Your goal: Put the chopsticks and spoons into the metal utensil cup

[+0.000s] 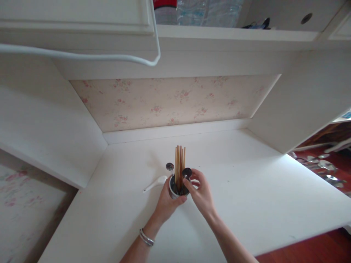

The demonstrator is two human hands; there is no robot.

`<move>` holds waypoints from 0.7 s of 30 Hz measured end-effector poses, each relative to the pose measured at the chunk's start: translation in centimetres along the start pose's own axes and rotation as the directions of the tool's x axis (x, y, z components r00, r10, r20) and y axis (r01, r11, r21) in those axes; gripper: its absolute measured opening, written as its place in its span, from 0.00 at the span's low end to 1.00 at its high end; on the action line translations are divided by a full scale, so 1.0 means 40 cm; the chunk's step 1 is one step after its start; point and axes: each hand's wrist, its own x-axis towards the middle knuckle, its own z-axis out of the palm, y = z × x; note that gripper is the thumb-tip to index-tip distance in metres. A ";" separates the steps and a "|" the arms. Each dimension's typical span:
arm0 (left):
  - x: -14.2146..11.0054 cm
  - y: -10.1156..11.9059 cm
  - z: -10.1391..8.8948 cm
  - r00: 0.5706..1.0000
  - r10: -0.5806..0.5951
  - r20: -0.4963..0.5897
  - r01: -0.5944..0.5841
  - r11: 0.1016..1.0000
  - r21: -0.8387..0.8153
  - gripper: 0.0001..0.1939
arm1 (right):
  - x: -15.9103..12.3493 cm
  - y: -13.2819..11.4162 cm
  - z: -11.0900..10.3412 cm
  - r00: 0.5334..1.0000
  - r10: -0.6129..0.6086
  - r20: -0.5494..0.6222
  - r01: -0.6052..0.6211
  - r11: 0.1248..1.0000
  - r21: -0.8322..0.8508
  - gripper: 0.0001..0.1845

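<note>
My left hand (165,205) is wrapped round a small cup (172,192) with a pale rim, above the white tabletop. Several wooden chopsticks (179,162) stand upright in the cup. One metal spoon (169,167) leans out on its left side, bowl up. My right hand (201,191) is at the cup's right side, thumb and fingers closed about a second metal spoon (187,172) just below its bowl. The lower ends of the spoons and chopsticks are hidden inside the cup. A white soup spoon (157,182) lies on the table just left of the cup, partly behind my left hand.
The white tabletop (246,190) is bounded by side panels and a floral back wall (181,102). Overhead hang an open cabinet door (82,25) and a shelf (233,33) holding clear bottles. Several metal utensils (326,166) lie beyond the right edge.
</note>
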 end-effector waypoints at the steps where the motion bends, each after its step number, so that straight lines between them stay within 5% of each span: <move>1: 0.000 0.003 0.001 1.000 -0.004 0.001 0.004 1.000 0.006 0.41 | -0.001 0.002 0.000 1.000 0.013 0.000 -0.013 1.000 0.018 0.22; 5: 0.001 0.006 0.003 1.000 -0.008 0.027 0.007 1.000 0.005 0.39 | -0.021 0.025 -0.003 0.998 0.041 0.056 -0.046 0.996 0.078 0.33; 11: -0.003 0.005 -0.001 1.000 0.012 -0.013 -0.009 0.981 0.194 0.38 | -0.046 0.063 -0.013 0.942 0.012 0.336 -0.106 0.959 0.263 0.44; 17: -0.025 0.039 -0.023 0.997 0.015 0.079 -0.042 0.939 0.343 0.39 | -0.040 0.073 -0.011 0.942 -0.015 0.335 -0.071 0.967 0.244 0.43; 21: -0.043 0.060 -0.101 0.996 0.044 0.073 -0.080 0.778 0.623 0.43 | -0.041 0.092 -0.008 0.953 -0.015 0.304 -0.059 0.971 0.232 0.40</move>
